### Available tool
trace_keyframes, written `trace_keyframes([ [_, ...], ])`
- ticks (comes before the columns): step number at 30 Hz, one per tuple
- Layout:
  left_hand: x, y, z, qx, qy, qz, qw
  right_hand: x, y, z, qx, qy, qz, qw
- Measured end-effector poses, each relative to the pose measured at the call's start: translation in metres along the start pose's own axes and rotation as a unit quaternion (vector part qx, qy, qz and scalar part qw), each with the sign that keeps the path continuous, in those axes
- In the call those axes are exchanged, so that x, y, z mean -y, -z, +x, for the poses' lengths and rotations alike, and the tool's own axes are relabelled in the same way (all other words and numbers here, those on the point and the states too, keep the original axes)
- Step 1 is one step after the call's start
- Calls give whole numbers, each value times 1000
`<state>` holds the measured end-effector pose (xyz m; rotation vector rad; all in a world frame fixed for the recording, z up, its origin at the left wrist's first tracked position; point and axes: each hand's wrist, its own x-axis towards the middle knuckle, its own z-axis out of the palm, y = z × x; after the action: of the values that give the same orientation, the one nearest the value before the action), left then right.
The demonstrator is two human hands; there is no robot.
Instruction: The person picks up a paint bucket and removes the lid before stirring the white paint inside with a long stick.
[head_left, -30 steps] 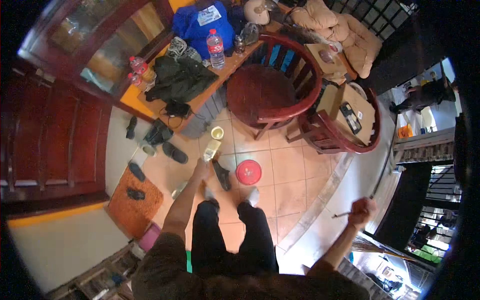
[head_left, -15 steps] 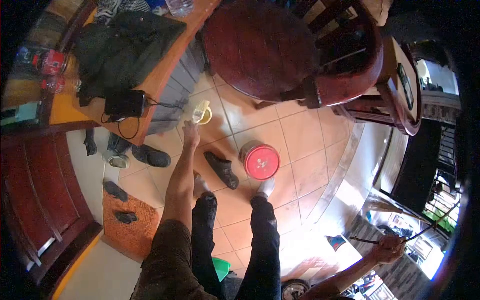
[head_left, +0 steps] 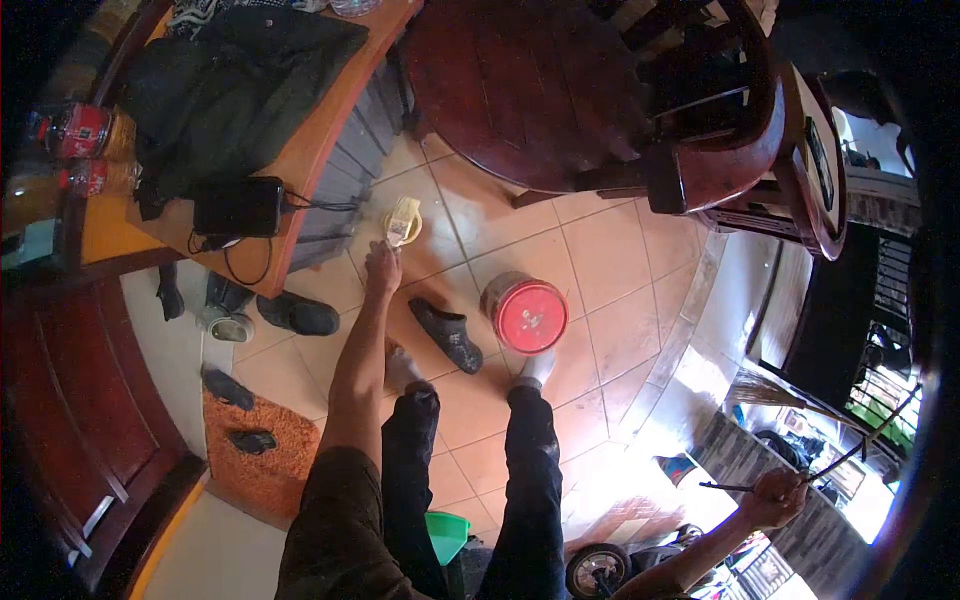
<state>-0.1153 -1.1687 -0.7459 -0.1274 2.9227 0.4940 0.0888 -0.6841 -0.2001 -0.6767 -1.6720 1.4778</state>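
Observation:
My left hand (head_left: 382,266) reaches down toward the floor, fingers closed round the lower end of a flat, pale paintbrush (head_left: 403,214). The brush overlaps a small round yellow tub (head_left: 416,232) standing on the tiles. Out to the far right, my right hand (head_left: 778,500) is wrapped round a long, thin dark stick (head_left: 838,462), which sticks out on both sides of the fist. Between my feet and the tub lies a dark clog (head_left: 446,335). Beside it stands a bucket with a red lid (head_left: 532,318), close by my right foot.
A wooden desk (head_left: 305,190) at upper left bears dark cloth (head_left: 240,90) and a black box with cables (head_left: 238,207). A round-seated wooden chair (head_left: 520,95) stands ahead. Several shoes (head_left: 300,313) and an orange mat (head_left: 262,470) lie left; a broom (head_left: 765,390) is at right.
The view has shifted slightly. My left hand stays at the yellow tub with the paintbrush, and my right hand still holds the stick out to the side.

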Motion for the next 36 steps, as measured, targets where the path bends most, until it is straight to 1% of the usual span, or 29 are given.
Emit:
trace_keyframes([
  [2, -1, 2, -1, 1, 1, -2, 1000, 6, -24, -9, -74, -19, 21, 997],
  [4, -1, 0, 0, 13, 9, -12, 1000, -1, -13, -7, -64, -11, 18, 998],
  [8, 1, -3, -4, 6, 29, -6, 1000, -7, 2, -7, -38, 3, 25, 999],
  [10, -4, 6, -6, -1, 29, 39, 999, -12, 6, -6, -33, 7, 32, 999],
  [11, 18, -28, 2, 0, 7, 72, 997, -14, 8, -6, -27, 8, 35, 999],
  [12, 17, -20, 7, -5, 7, 72, 997, -15, 11, -4, -19, 10, 38, 999],
  [14, 8, 3, -3, -16, 88, 72, 993, -20, 20, -2, 6, 16, 36, 999],
  [15, 14, 0, -3, -34, 111, 70, 991, -21, 25, -2, 18, 15, 37, 999],
  [16, 9, 15, -8, -36, 111, 72, 991, -24, 31, -2, 34, 13, 42, 998],
  [18, -10, 63, -21, -80, 134, -63, 986, -23, 37, -1, -51, -8, 118, 992],
  [19, -15, 79, -31, -141, 93, -101, 980, -18, 44, -3, -3, 4, 77, 997],
  [20, -30, 93, -47, -198, 102, -86, 971, -13, 51, -5, 44, 19, 36, 998],
  [21, -58, 118, -65, -259, 109, -71, 957, -5, 38, -12, 57, 27, 6, 998],
  [22, -90, 155, -88, -251, 112, -144, 951, 4, 30, -15, 68, 36, -18, 997],
  [23, -123, 190, -111, -246, 108, -217, 938, 8, 32, -16, 74, -1, 28, 997],
  [24, -151, 204, -133, -274, 83, -198, 937, 13, 39, -20, 79, -36, 75, 993],
  [25, -193, 254, -161, -217, 95, -304, 923, 21, 42, -22, 96, -67, 92, 989],
  [26, -237, 306, -188, -163, 118, -401, 894, 33, 45, -23, 111, -95, 107, 983],
  [27, -259, 304, -214, -150, 73, -378, 911, 36, 52, -25, 51, -179, 178, 966],
  [28, -305, 376, -239, -202, -49, -413, 887, 76, 25, -39, -1, -199, 100, 975],
  [29, -324, 351, -251, -97, -48, -570, 814, 62, 43, -42, 3, -182, 89, 979],
  [30, -365, 419, -272, -55, -91, -615, 781, 80, 43, -49, 21, -229, 136, 964],
  [31, -392, 451, -279, -6, -137, -607, 783, 100, 42, -52, 55, -222, 140, 963],
  [32, -419, 478, -287, 41, -178, -593, 784, 108, 44, -60, 31, -247, 72, 966],
  [33, -453, 510, -297, 59, -194, -637, 744, 135, 37, -69, -1, -281, 122, 952],
  [34, -489, 537, -308, 78, -198, -680, 702, 117, 61, -75, 101, -319, 167, 928],
  [36, -554, 556, -312, 140, -245, -690, 666, 110, 69, -83, 140, -262, 121, 947],
])
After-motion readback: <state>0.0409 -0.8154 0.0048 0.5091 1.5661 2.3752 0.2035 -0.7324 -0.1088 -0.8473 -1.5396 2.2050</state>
